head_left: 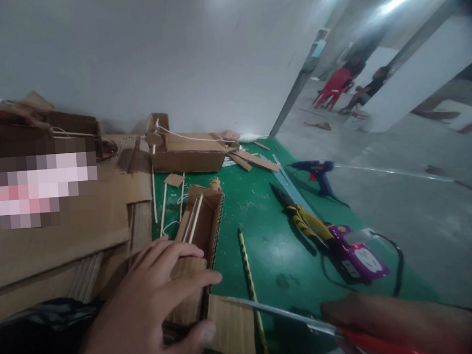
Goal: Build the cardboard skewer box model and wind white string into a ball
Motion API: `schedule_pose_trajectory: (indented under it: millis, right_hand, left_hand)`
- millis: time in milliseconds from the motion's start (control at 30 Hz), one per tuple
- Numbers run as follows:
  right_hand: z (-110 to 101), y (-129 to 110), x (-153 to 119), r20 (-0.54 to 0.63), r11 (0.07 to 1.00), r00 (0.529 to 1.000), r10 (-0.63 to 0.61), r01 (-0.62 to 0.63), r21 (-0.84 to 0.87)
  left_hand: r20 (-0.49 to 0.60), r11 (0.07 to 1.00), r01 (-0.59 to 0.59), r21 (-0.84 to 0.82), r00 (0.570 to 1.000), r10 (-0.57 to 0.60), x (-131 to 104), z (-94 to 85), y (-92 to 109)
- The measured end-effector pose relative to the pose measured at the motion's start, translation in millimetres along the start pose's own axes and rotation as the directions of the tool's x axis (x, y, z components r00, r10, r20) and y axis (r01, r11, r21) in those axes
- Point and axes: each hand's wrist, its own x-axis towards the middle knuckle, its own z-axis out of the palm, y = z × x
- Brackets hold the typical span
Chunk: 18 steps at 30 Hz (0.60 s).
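Brown corrugated cardboard makes up the narrow open box [216, 232], which lies near the middle of the green tabletop [258, 202], with thin wooden sticks [196, 220] inside it. Left hand [159, 290]: fingers spread over the box's near end, thumb extended toward a cardboard panel [234, 328] on the near side. Right hand [391, 317]: wrapped about a red-handled tool [377, 345], its metal blade pointing left over the panel; exact fingertip placement cannot be told. Obstruction noted: a yellow-and-black pencil [249, 284] lies under the blade, along the panel's right edge. To the right, combination pliers [301, 218] with yellow-and-black grips lie just beside a purple power strip [358, 254]; farther off is a blue hot glue gun [319, 175] with a red trigger. At the far side stands a longer cardboard box [190, 159], white cord [188, 136] running over it. Stacked cardboard sheets [101, 219] occupy the left. Markings: white label [366, 258] on the power strip, print illegible; no brand can be made out.
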Motion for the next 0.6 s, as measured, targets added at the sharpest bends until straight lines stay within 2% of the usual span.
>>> schedule_pose_trajectory:
  millis: [67, 167, 300, 500, 600]
  right_hand:
    - [5, -6, -4, 0.056, 0.993, 0.994, 0.094, -0.097, 0.066]
    - [10, -14, -10, 0.097, 0.984, 0.992, 0.079, -0.094, 0.151]
    - [15, -23, -16, 0.079, 0.972, 0.989, 0.124, -0.137, 0.192]
    - [18, -29, -18, 0.081, 0.970, 0.987, 0.139, -0.152, 0.189]
    - [16, -25, -18, 0.058, 0.987, 0.990, 0.125, -0.130, 0.099]
  left_hand:
    - [-0.003, 1.000, -0.006, -0.004, 1.000, 0.006, 0, -0.2, 0]
    - [-0.004, 1.000, -0.012, -0.005, 1.000, 0.012, 1, 0.2, 0]
    - [-0.002, 1.000, -0.022, 0.001, 1.000, 0.022, 1, 1.0, 0]
    - [0.011, 0.999, -0.036, 0.023, 0.999, 0.036, 3, -0.3, -1]
    - [0.013, 0.998, -0.043, 0.035, 0.999, 0.043, 4, -0.5, 0]
